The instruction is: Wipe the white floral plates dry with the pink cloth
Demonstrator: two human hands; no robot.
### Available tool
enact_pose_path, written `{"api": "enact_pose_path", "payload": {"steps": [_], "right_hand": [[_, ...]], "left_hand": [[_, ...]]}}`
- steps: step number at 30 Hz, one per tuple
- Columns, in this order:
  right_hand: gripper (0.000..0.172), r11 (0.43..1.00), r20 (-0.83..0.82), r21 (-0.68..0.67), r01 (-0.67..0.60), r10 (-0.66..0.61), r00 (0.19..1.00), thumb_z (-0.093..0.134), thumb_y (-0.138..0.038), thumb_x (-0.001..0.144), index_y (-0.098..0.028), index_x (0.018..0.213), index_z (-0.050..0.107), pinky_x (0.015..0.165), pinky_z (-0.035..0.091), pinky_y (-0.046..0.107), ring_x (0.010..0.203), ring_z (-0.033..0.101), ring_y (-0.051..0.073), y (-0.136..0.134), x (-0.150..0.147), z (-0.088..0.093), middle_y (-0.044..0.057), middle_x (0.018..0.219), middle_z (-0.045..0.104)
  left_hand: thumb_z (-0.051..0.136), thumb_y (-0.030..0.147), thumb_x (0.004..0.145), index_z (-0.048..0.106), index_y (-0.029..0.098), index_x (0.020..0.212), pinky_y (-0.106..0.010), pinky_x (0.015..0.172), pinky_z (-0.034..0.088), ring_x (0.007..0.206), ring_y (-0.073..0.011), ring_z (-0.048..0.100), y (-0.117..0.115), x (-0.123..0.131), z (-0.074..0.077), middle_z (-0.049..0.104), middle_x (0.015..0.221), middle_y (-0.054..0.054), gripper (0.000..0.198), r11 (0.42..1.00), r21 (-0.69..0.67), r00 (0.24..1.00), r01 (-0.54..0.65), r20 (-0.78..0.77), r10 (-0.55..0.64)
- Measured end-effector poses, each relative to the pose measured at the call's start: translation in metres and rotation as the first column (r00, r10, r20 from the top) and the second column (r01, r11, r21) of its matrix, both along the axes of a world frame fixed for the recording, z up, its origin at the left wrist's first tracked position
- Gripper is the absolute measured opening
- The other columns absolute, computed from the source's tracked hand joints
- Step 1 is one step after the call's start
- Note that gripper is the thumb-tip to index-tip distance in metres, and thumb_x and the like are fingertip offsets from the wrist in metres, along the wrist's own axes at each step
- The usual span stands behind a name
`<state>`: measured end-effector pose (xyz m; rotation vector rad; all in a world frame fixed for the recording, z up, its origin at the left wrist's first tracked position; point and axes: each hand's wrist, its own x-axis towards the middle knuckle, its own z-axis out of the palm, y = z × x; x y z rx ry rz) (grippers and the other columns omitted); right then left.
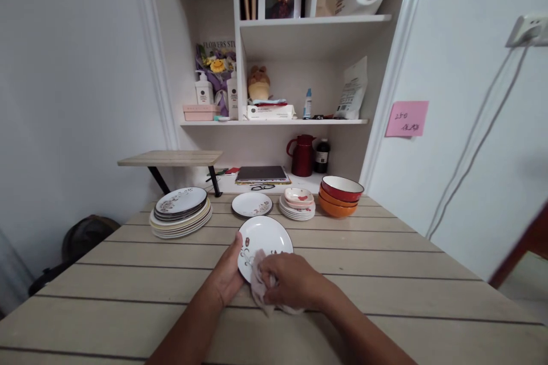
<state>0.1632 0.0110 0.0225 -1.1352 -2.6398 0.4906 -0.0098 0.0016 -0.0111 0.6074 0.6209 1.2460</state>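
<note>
My left hand grips a white plate with a dark rim and a brown flower pattern, thumb over its left edge and the other fingers underneath. The plate is held tilted above the table. Bunched in my right hand is a pale cloth, pressed on the lower part of the plate's face, with its loose ends hanging below. Just behind the held plate, a matching plate lies on the table. The fingertips of my left hand are hidden under the plate.
On the wooden table are a tall plate stack at left, small dishes and stacked bowls at right. A small raised stand is at the back left. Behind are a laptop, glasses and a red jug.
</note>
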Motion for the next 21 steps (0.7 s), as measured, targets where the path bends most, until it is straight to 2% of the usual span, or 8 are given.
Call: {"api": "enact_pose_path", "payload": {"steps": [2,4,7,9,11,14,17,21], "right_hand": [[0.021,0.984,0.048,0.033,0.176,-0.177,0.983,0.066,-0.03,0.067,-0.026,0.088,0.062,0.056,0.025,0.027,0.075,0.06,0.02,0.003,0.008,0.001,0.0,0.084,0.07],[0.032,0.945,0.042,0.077,0.318,-0.322,0.946,0.059,-0.029,0.073,-0.026,0.106,0.058,0.058,0.026,0.028,0.079,0.062,0.022,0.01,0.012,0.002,0.004,0.093,0.07],[0.043,0.896,-0.025,0.145,0.419,-0.42,0.907,0.053,-0.028,0.08,-0.026,0.123,0.048,0.061,0.03,0.029,0.087,0.062,0.024,0.02,0.005,0.002,0.008,0.11,0.066],[0.04,0.883,-0.111,0.19,0.429,-0.414,0.903,0.051,-0.029,0.083,-0.026,0.123,0.048,0.064,0.033,0.03,0.09,0.062,0.023,0.024,-0.005,0.002,0.008,0.118,0.062],[0.033,0.897,-0.205,0.228,0.379,-0.336,0.919,0.05,-0.028,0.084,-0.025,0.117,0.051,0.069,0.036,0.03,0.094,0.06,0.021,0.024,-0.016,0.001,0.007,0.12,0.058],[0.024,0.934,-0.266,0.279,0.222,-0.147,0.953,0.051,-0.021,0.082,-0.022,0.105,0.055,0.076,0.037,0.029,0.1,0.055,0.02,0.02,-0.03,0.0,0.006,0.115,0.058],[0.026,0.958,-0.235,0.284,0.036,0.033,0.971,0.056,-0.02,0.077,-0.02,0.103,0.056,0.079,0.037,0.029,0.099,0.053,0.02,0.012,-0.034,-0.002,0.006,0.11,0.059],[0.025,0.973,-0.144,0.176,-0.147,0.174,0.974,0.061,-0.021,0.071,-0.023,0.096,0.059,0.072,0.035,0.027,0.089,0.054,0.018,0.005,-0.019,-0.004,0.001,0.103,0.061]], "left_hand": [[0.054,0.049,0.087,0.052,0.012,0.131,-0.044,0.104,0.037,0.113,-0.0295,0.06,0.001,-0.001,0.0,0.068,0.115,-0.017,0.057,1.0,0.013,0.999,0.025,0.021,-0.025],[0.054,0.047,0.088,0.051,0.012,0.131,-0.044,0.105,0.036,0.113,-0.0292,0.06,0.001,0.0,0.0,0.067,0.116,-0.017,0.056,0.999,0.021,0.999,0.035,0.013,-0.035],[0.055,0.042,0.089,0.054,0.011,0.129,-0.043,0.104,0.037,0.112,-0.0282,0.061,0.0,0.002,0.003,0.069,0.114,-0.016,0.05,0.999,0.035,0.999,0.029,-0.022,-0.028],[0.056,0.041,0.089,0.056,0.011,0.126,-0.042,0.103,0.038,0.11,-0.0278,0.062,0.0,0.004,0.004,0.07,0.111,-0.016,0.047,0.998,0.037,0.998,0.048,-0.039,-0.046],[0.056,0.041,0.089,0.058,0.011,0.123,-0.041,0.101,0.039,0.108,-0.0275,0.063,0.001,0.006,0.004,0.071,0.109,-0.016,0.046,0.995,0.035,0.995,0.088,-0.048,-0.086],[0.055,0.043,0.089,0.059,0.012,0.122,-0.039,0.1,0.041,0.106,-0.0264,0.064,0.001,0.007,0.003,0.071,0.107,-0.014,0.045,0.992,0.041,0.992,0.121,-0.052,-0.119],[0.052,0.049,0.089,0.058,0.013,0.123,-0.039,0.099,0.041,0.107,-0.0263,0.064,0.0,0.006,0.003,0.071,0.107,-0.014,0.05,0.994,0.039,0.994,0.103,-0.045,-0.101],[0.047,0.055,0.088,0.057,0.011,0.125,-0.041,0.101,0.04,0.11,-0.0288,0.062,0.0,0.001,0.003,0.071,0.108,-0.016,0.059,0.998,-0.019,0.998,0.064,-0.029,-0.065]]}}
